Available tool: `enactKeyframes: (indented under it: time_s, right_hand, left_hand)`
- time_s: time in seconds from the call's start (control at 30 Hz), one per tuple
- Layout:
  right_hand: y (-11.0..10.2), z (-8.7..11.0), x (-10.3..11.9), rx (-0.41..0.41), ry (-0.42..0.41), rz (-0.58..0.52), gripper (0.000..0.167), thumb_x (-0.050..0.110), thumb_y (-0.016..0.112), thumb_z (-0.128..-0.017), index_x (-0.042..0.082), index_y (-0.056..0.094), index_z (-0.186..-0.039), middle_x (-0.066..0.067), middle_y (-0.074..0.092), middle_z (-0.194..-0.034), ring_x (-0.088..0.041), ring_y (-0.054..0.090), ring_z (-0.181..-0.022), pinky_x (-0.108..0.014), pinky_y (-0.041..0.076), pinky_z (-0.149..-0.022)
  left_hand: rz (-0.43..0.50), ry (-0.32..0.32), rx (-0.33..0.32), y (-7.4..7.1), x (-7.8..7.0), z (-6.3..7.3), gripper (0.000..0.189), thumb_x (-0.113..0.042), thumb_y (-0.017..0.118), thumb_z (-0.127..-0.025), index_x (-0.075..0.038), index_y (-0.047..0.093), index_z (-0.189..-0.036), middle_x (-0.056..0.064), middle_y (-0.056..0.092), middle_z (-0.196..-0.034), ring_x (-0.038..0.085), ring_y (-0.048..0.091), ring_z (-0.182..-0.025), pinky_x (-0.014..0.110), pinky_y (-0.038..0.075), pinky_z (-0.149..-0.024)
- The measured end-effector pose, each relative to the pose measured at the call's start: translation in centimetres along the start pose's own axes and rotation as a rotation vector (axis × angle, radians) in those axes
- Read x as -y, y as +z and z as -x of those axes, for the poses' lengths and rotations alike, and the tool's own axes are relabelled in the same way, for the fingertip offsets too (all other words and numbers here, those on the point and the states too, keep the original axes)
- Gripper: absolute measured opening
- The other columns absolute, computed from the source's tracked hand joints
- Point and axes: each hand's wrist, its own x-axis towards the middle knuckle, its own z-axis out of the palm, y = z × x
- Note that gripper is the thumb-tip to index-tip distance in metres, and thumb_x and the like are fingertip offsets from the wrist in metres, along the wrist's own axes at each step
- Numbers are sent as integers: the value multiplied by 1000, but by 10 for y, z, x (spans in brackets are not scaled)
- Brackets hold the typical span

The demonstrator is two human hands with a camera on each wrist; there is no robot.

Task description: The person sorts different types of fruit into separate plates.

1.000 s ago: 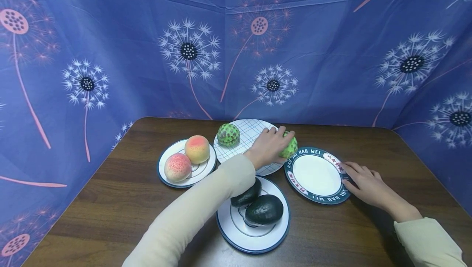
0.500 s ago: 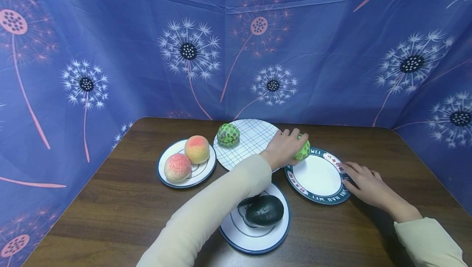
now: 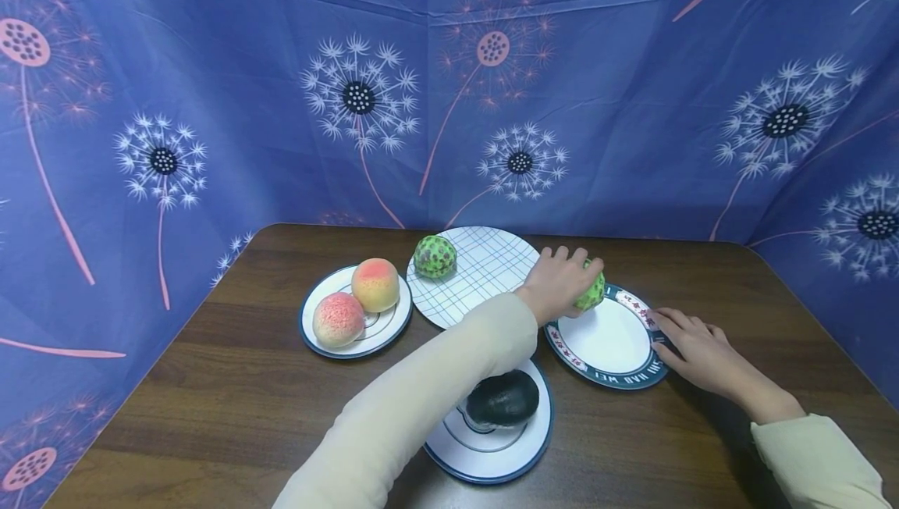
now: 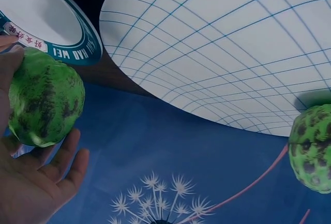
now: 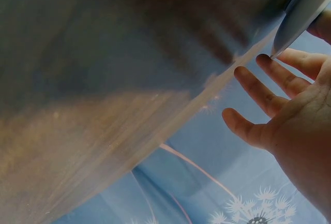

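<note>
My left hand point(image 3: 559, 282) grips a green, knobby custard apple point(image 4: 47, 97) with dark blotches, thumb on one side and fingers under the other. It is over the left rim of a white plate point(image 3: 605, 337) with a dark green lettered border. On that plate's right rim rest the thumb and index finger of my right hand point(image 3: 705, 354), the other fingers loosely extended. A second custard apple point(image 3: 435, 257) sits at the left of a white plate with a blue grid point(image 3: 477, 267), which my left hand and sleeve partly cover.
Two peaches point(image 3: 375, 285) lie on a blue-rimmed plate point(image 3: 319, 341) at left. At the front, a dark glossy oval fruit point(image 3: 502, 399) sits on another blue-rimmed plate point(image 3: 485, 468), partly under my left sleeve. A blue dandelion cloth point(image 3: 597, 103) hangs behind the wooden table point(image 3: 211, 415).
My left hand has carried the custard apple rightward from the grid plate to the green-bordered plate. My left sleeve now hides one of the dark fruits. The right hand has stayed put.
</note>
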Motion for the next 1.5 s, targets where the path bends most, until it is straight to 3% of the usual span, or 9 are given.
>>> enactKeyframes:
  time_s: [0.7, 0.97, 1.5]
  right_hand:
    - [1, -1, -1, 5, -6, 14, 58, 28, 56, -86, -3, 39, -133, -31, 38, -130, -51, 38, -113, -73, 27, -85]
    - [3, 0, -1, -15, -18, 12, 56, 24, 56, -87, -3, 39, -134, -28, 40, -130, -50, 39, -113, -73, 28, -84]
    - [3, -1, -2, -15, -27, 8, 57, 25, 57, -86, -3, 39, -133, -29, 40, -129, -51, 39, -112, -74, 27, -83]
  left_hand:
    - [-197, -20, 117, 6, -28, -14, 70, -57, 49, -84, -27, 22, -142, -4, 39, -139, 16, 44, -123, 32, 38, -102]
    - [-217, -12, 168, 8, -34, -14, 62, -42, 47, -91, -27, 17, -144, -4, 34, -143, 16, 42, -124, 32, 36, -103]
    - [-256, -37, 214, 9, -41, -15, 79, -44, 59, -84, -30, 11, -144, -5, 28, -146, 14, 41, -126, 33, 35, -105]
